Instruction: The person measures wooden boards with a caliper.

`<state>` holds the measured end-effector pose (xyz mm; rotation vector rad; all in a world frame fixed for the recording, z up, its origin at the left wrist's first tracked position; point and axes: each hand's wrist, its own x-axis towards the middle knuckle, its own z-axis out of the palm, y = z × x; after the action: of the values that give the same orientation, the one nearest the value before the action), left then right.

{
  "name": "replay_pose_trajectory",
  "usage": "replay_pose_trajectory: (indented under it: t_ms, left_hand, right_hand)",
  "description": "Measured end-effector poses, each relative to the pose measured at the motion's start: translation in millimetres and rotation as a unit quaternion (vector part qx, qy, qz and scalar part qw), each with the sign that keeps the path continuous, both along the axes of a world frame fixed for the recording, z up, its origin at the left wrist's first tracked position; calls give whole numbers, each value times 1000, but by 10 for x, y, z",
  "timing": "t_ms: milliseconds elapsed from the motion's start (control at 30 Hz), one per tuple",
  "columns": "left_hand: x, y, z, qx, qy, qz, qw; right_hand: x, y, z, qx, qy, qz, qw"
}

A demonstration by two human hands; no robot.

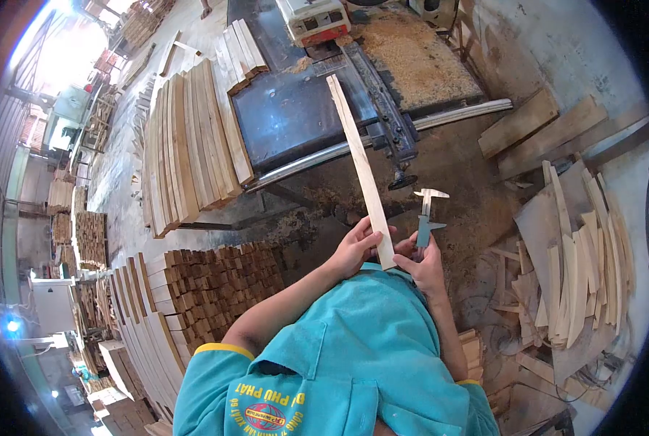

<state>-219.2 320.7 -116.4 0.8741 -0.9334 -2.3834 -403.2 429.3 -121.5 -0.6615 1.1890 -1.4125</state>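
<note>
A long pale wooden strip [361, 160] slants up from my waist, its far end over the dark saw table [288, 116]. My left hand [359, 243] is wrapped round the strip near its lower end, thumb across the face. My right hand [425, 267] holds a caliper [425, 218] with a grey-green slide, its metal jaws pointing up and away from the wood. The thumb of that hand also rests at the strip's lower end.
A saw fence [383, 109] and metal rail [455, 115] cross the table, with sawdust [415, 62] behind. Long boards [190, 145] lie at its left. Stacked wood [223, 280] stands by my left arm. Offcuts [579, 269] lean at the right.
</note>
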Motion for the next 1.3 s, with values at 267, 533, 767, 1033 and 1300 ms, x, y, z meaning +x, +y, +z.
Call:
replay_pose_trajectory:
  t_ms: [267,533,767,1033,1300]
  left_hand:
    - [-40,-14,2,32,-20,18,999]
    - [-47,-39,110,111,-30,39,993]
    - [42,-88,75,182,72,59,979]
    - [52,-92,108,184,109,55,975]
    - [-8,-98,118,161,72,51,983]
  right_hand:
    - [-3,16,33,8,-2,-17,1000]
    - [-19,18,35,-15,4,-18,1000]
    - [-42,4,-17,-5,-10,-11,1000]
    - [-67,-8,0,3,11,1,1000]
    - [-87,4,-67,2,-27,-9,1000]
